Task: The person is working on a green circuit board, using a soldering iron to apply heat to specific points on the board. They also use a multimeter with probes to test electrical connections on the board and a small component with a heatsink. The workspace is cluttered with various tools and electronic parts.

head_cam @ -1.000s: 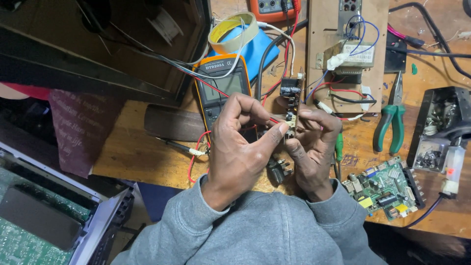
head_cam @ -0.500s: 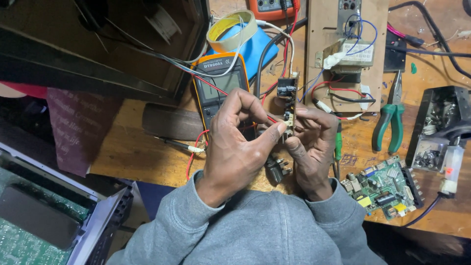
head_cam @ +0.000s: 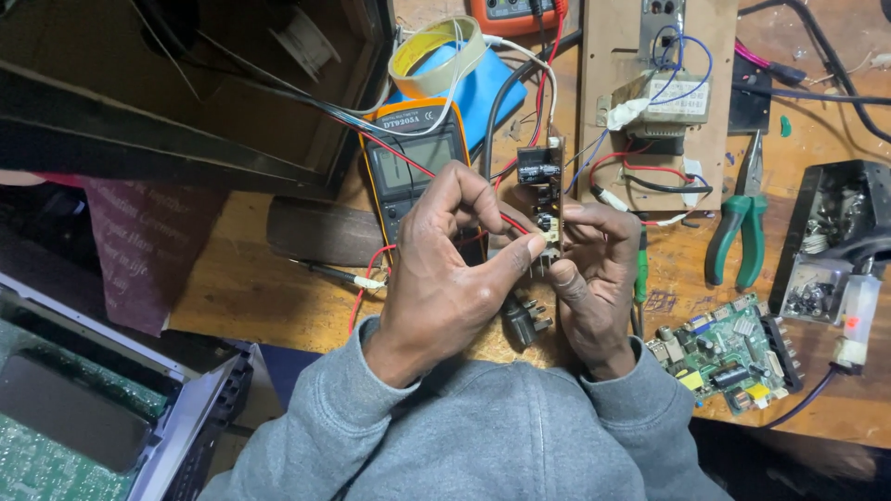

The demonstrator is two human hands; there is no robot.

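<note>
Both hands meet over a wooden workbench. My right hand holds a narrow brown circuit board upright by its lower end; a black block component sits near the board's top. My left hand pinches a red test lead between thumb and fingers and presses its tip against the board's lower part. Behind the hands lies a multimeter with an orange case and grey screen. Grey sleeves cover both forearms.
Green-handled pliers lie to the right, a green circuit board near the front edge, a black plug under the hands. A tape roll, a wooden panel with a transformer and a dark open cabinet stand behind.
The narrow board now stands more upright and higher between my fingers. Both hands have stayed in nearly the same place.
</note>
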